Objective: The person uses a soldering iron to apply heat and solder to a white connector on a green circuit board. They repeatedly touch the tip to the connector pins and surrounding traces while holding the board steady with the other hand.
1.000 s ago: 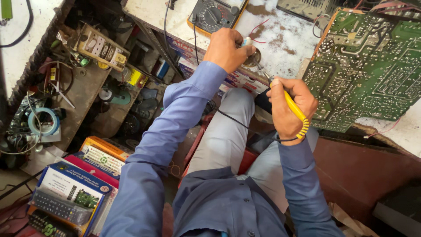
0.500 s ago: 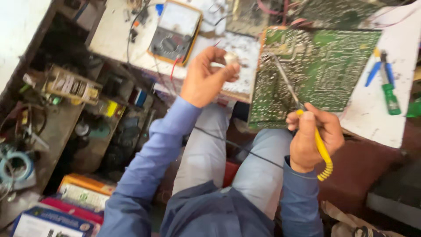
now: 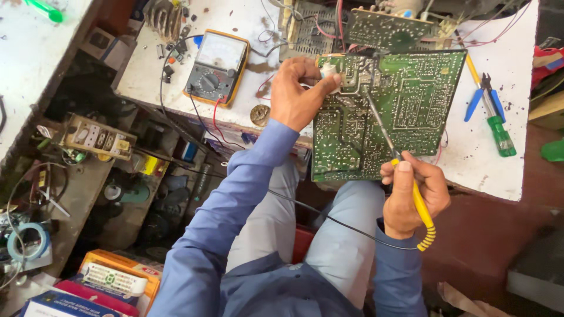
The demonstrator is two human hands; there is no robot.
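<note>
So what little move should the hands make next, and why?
Probably hold the iron steady on the board. Its tip already rests near the board's top middle, gripped by the right hand, while the left hand pinches a small white thing at the board's top left edge.

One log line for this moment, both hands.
left hand: pinching small white piece at circuit board | right hand: holding soldering iron, tip on board
</note>
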